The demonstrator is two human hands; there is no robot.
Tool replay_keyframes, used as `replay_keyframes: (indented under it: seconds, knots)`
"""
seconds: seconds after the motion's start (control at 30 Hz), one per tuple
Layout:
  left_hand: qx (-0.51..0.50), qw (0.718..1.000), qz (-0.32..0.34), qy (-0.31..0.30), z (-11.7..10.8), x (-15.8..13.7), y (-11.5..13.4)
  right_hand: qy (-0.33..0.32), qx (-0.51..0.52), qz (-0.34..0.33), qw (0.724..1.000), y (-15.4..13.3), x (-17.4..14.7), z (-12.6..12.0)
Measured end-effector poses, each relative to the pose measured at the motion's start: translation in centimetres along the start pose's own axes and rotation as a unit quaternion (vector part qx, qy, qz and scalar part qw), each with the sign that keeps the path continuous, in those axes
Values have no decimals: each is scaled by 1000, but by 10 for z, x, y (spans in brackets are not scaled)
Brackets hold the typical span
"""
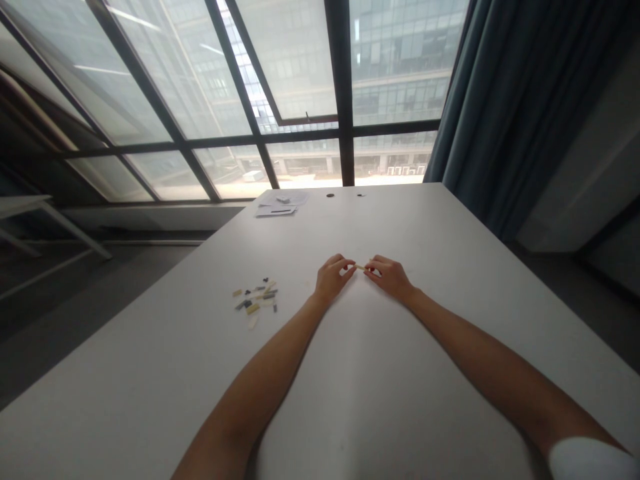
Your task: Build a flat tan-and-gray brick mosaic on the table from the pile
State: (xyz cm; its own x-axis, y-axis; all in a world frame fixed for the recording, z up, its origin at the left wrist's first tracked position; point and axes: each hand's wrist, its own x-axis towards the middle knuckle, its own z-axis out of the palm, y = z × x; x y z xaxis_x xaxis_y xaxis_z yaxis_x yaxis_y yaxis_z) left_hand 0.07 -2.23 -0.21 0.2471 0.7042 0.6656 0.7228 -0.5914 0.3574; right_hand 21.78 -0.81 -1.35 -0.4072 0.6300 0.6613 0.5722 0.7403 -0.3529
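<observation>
Both my hands meet over the middle of the white table [320, 373]. Between them is a small, thin, yellowish building-block piece [361, 267], lying roughly level. My left hand [332, 277] pinches its left end with thumb and fingertips. My right hand [389, 275] is closed on the other end the same way. The piece is too small to make out its details. To the left of my left hand lies a loose pile of small building-block pieces [253, 309], tan, cream, grey and dark.
Papers [276, 211] with a dark pen-like item lie at the table's far left corner. Two small dark round spots, perhaps cable holes [330, 195], sit near the far edge. Beyond are large windows; a blue curtain [480, 120] hangs at right. Another white table [25, 205] stands left.
</observation>
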Motion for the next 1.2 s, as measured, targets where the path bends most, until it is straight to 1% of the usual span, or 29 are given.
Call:
replay_keyframes:
  seconds: [0.37, 0.57, 0.87, 1.2]
  knots:
    - [-9, 1000, -10, -9, 0, -1, -3, -23, 22, -5, 999, 3, 0, 1]
    - [-11, 1000, -19, -11, 1, -2, -6, -41, 39, -21, 998, 1, 1, -2]
    - [-41, 999, -24, -21, 3, -2, -12, -52, 31, -48, 997, 3, 1, -2]
    - [-96, 995, -23, -3, 7, -1, -18, -57, 19, -77, 995, 5, 1, 0]
